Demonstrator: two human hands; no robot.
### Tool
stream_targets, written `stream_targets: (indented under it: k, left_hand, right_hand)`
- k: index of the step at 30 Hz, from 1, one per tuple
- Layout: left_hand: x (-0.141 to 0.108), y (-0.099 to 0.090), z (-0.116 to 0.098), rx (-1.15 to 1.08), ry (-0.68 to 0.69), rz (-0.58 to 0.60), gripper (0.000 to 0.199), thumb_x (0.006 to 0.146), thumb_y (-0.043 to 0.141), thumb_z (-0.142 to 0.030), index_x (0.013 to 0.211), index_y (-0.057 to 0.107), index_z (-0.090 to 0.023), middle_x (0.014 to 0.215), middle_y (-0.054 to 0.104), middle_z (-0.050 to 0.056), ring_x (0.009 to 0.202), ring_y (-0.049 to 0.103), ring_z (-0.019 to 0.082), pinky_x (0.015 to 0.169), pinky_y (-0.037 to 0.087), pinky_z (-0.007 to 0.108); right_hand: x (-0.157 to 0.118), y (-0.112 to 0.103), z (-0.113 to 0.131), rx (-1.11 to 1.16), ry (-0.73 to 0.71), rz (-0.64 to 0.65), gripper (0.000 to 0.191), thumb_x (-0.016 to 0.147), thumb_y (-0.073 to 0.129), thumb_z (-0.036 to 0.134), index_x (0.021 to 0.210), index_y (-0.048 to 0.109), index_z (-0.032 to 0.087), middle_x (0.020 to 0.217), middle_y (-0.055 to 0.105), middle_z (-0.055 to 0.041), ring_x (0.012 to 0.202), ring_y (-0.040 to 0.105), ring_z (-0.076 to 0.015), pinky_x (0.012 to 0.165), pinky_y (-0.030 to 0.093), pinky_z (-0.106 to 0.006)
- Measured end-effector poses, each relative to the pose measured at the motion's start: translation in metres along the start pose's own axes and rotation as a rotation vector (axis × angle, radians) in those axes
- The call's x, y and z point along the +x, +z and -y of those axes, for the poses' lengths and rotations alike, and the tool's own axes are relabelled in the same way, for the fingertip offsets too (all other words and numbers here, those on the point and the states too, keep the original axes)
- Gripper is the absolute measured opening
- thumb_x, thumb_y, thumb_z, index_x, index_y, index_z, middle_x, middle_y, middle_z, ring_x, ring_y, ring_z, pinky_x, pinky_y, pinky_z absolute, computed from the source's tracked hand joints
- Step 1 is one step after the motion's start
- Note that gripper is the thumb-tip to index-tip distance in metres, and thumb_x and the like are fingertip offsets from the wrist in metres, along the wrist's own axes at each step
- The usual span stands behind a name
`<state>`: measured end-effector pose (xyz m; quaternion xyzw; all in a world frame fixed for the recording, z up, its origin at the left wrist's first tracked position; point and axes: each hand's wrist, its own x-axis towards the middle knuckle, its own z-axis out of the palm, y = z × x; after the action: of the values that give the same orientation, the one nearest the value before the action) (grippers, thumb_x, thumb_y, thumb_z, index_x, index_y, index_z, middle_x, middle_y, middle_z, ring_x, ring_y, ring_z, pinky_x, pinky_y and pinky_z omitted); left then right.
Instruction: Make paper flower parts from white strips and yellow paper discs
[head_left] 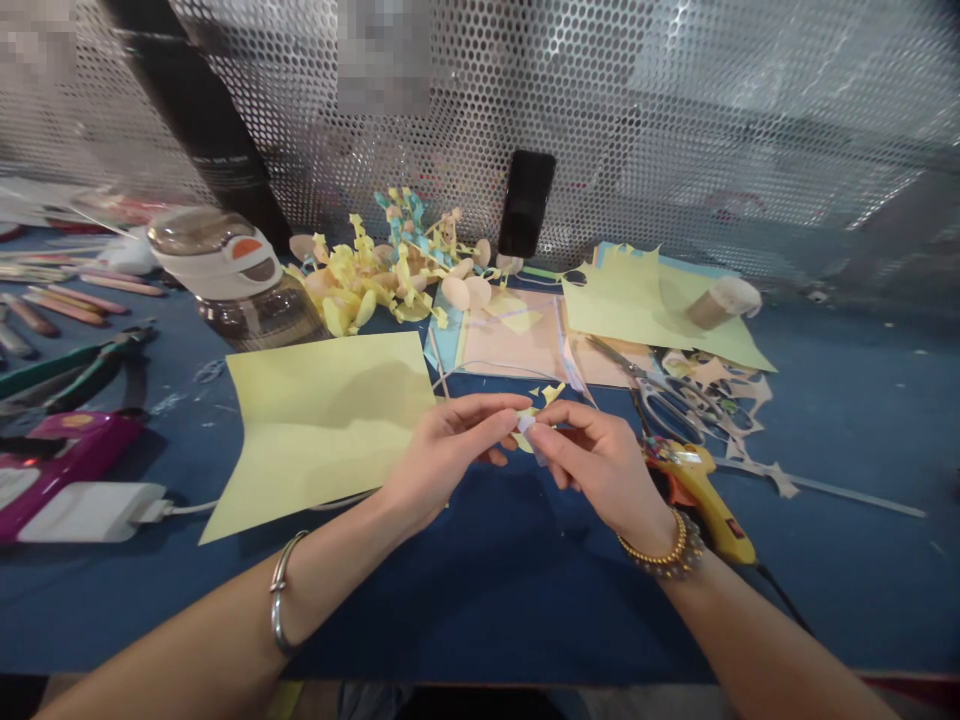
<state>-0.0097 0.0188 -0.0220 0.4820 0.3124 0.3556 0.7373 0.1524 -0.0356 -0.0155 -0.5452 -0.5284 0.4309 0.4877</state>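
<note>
Our left hand (446,455) and right hand (600,465) meet at the fingertips, both pinching a small whitish scrap (527,425) above the blue table (480,610), though we can't tell if it's paper or tape. The yellow glue gun (694,490) lies at four o'clock — a wrist drifting right could knock it, and a loosened pinch could lose the scrap among the yellow paper bits (551,393).

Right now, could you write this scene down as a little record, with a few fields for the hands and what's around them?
left hand: left hand pinching a small pale scrap
right hand: right hand pinching the same scrap
nearby: yellow glue gun, scissors, yellow paper sheet
surface: blue tabletop
</note>
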Motion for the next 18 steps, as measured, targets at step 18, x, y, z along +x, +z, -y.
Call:
stream_targets:
  k: [18]
  left_hand:
    - [-0.0008, 0.0015, 0.0019, 0.104, 0.095, -0.040, 0.011, 0.077, 0.075, -0.026, 0.085, 0.073, -0.019, 0.069, 0.068, -0.003, 0.061, 0.059, 0.005, 0.059, 0.048, 0.013]
  right_hand:
    - [-0.0009, 0.0013, 0.0005, 0.043, 0.001, -0.003, 0.018, 0.083, 0.065, 0.031, 0.072, 0.063, 0.017, 0.057, 0.055, 0.0054, 0.039, 0.042, -0.0023, 0.036, 0.033, -0.015]
